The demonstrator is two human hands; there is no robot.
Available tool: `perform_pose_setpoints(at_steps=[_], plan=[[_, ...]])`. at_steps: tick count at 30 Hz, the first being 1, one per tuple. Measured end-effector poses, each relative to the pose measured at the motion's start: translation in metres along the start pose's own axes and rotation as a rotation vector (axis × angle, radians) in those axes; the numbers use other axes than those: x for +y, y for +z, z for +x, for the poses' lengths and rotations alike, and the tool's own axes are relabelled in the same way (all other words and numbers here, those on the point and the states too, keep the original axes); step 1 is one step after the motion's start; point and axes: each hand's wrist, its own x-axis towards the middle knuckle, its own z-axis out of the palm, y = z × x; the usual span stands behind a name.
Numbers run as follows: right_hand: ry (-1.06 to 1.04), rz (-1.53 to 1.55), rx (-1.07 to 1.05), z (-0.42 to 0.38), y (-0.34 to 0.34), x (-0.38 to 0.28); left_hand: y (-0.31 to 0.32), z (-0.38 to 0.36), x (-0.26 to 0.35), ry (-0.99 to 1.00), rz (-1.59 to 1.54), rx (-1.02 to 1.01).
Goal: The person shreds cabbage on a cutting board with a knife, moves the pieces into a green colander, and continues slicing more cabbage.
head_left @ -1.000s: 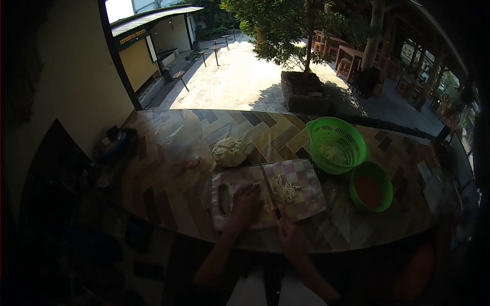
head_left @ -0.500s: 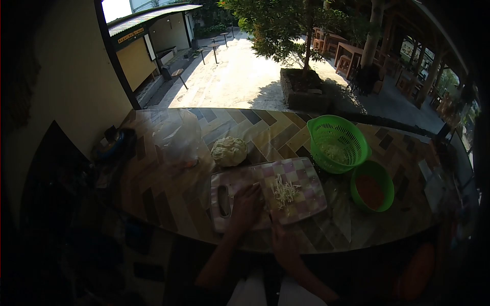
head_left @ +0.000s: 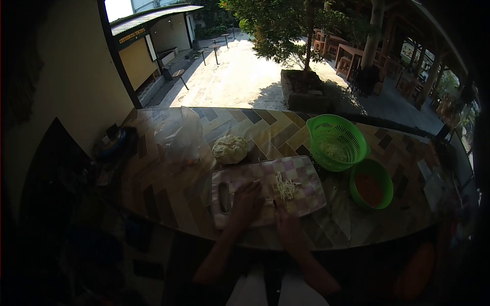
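Note:
A chequered cutting board [head_left: 309,173] lies on the table with a heap of shredded cabbage [head_left: 287,187] on its right half. My left hand [head_left: 247,202] rests on the middle of the board, fingers bent together over a pale piece of cabbage [head_left: 268,202], mostly hidden under them. Just right of it, my right hand [head_left: 289,227] is closed around a knife [head_left: 275,203]; only a dark, short part of it shows at the board's front. Behind the board sits a cabbage head [head_left: 230,149].
A green colander [head_left: 317,127] with pale shreds stands right of the board, a green bowl [head_left: 386,196] with orange contents in front of it. A clear plastic bag [head_left: 176,132] lies at the back left of the herringbone table [head_left: 168,186].
My right hand and the knife have moved slightly up and right, closer to the shreds. My left hand stays nearly in place on the board.

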Motion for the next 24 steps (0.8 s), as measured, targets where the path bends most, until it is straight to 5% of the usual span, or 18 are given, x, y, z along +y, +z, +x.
perform_pose_setpoints(at_steps=[7, 24], plan=[[-0.087, 0.228, 0.096, -0.022, -0.011, -0.003, 0.000, 0.002, -0.001, -0.016, -0.057, 0.039], [0.008, -0.019, 0.007, -0.008, 0.004, -0.009, -0.001, 0.003, 0.001, -0.020, -0.011, -0.005]])
